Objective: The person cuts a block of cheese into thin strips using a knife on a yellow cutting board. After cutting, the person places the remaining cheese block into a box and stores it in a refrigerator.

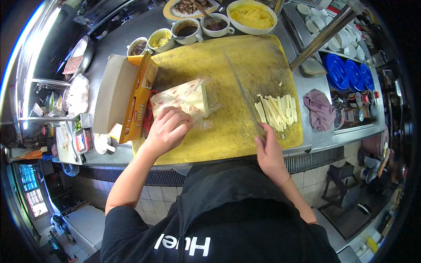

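A pale yellow block of what looks like cheese (206, 98), partly covered by a printed wrapper (176, 95), lies on a worn yellow cutting board (204, 144). My left hand (172, 128) is curled over the wrapper's near edge, its fingertips partly hidden. In my right hand (270, 151) is a long knife (241, 87), its blade blurred and pointing away from me across the board. Just right of the blade sits a pile of pale cut sticks (278, 111), with a small scrap (280, 84) beyond them.
An opened yellow carton (136, 102) stands at the board's left. Behind the board are several sauce cups (186, 31), a bowl of yellow mash (252, 16) and a plate of chopped food (189, 6). A metal post (324, 37) and a purple cloth (319, 109) are on the right.
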Demonstrator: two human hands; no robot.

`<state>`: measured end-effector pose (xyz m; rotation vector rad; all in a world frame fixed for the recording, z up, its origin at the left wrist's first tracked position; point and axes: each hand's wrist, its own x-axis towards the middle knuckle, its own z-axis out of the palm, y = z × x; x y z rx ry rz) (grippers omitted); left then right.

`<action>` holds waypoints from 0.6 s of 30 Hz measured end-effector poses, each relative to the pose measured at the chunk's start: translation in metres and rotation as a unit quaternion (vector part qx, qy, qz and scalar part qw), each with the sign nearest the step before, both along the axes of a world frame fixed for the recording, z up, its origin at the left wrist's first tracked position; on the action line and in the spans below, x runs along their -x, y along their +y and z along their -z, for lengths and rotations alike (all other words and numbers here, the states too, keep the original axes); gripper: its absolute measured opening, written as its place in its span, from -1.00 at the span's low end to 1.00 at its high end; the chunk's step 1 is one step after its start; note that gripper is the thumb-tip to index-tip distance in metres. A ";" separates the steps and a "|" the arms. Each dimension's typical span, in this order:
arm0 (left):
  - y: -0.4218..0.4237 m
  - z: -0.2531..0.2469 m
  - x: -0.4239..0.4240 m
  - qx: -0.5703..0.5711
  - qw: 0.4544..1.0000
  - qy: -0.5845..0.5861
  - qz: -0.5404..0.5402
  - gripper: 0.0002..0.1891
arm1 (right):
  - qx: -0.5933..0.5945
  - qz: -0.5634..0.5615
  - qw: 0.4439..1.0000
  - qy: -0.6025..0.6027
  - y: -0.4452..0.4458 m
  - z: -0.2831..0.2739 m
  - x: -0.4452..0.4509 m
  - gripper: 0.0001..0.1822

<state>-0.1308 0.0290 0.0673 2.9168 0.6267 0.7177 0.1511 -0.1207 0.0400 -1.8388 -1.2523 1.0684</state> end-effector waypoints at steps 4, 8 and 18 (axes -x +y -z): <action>-0.003 0.004 0.016 -0.006 0.998 0.063 -0.006 -0.68 | -0.083 -0.047 0.995 -0.038 0.029 0.011 0.024 -0.48; -0.011 0.003 -0.006 -0.022 0.994 0.078 -0.071 -0.57 | -0.109 -0.065 0.982 -0.139 0.054 0.021 0.040 -0.45; -0.005 0.002 -0.032 -0.056 0.991 0.087 -0.090 -0.73 | -0.326 -0.120 0.934 -0.084 0.143 -0.016 0.052 -0.40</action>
